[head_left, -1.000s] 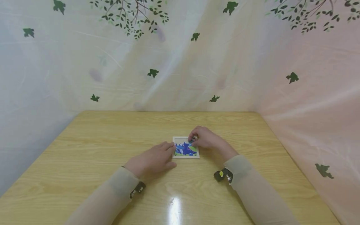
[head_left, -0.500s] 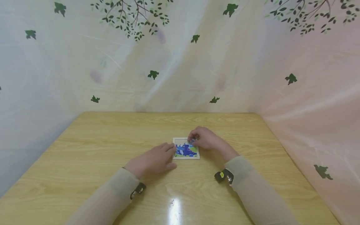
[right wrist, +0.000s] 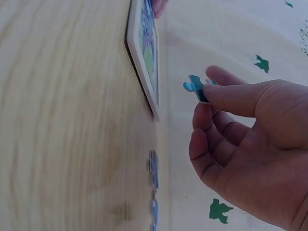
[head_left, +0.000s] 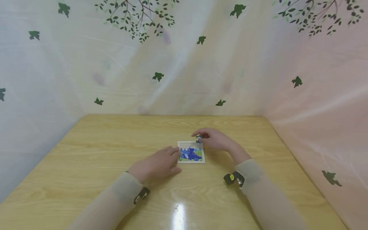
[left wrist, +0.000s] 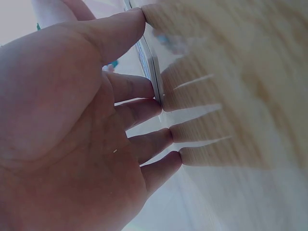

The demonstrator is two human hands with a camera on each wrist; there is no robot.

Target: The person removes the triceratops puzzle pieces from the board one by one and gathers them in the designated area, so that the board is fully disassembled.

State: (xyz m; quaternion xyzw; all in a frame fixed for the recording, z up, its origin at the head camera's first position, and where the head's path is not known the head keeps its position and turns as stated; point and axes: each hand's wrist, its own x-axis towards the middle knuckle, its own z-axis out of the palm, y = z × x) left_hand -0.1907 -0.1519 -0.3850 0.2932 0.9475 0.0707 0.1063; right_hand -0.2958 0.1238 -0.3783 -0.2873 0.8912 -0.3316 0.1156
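Observation:
A small jigsaw puzzle in a white frame (head_left: 192, 162) lies on the table, its lower part filled with a blue dinosaur picture and its upper strip bare grey. My left hand (head_left: 158, 163) lies palm down, fingertips on the frame's left edge. In the left wrist view, its fingers (left wrist: 139, 113) are nearly straight and reach to the frame and tabletop. Just past the back right corner of the frame, my right hand (head_left: 216, 139) pinches a puzzle piece (right wrist: 198, 89) between thumb and fingers. Teal shows on the piece in the right wrist view, which has it raised off the table.
Several loose puzzle pieces (right wrist: 153, 171) lie on the table near the frame in the right wrist view. The wooden table (head_left: 129, 134) runs back to a pale curtain (head_left: 184, 89) printed with green leaves, which also flanks both sides.
My right hand has moved back and slightly right, carrying the puzzle piece off the bare upper strip to the frame's far right corner. My left hand stays on the frame's edge.

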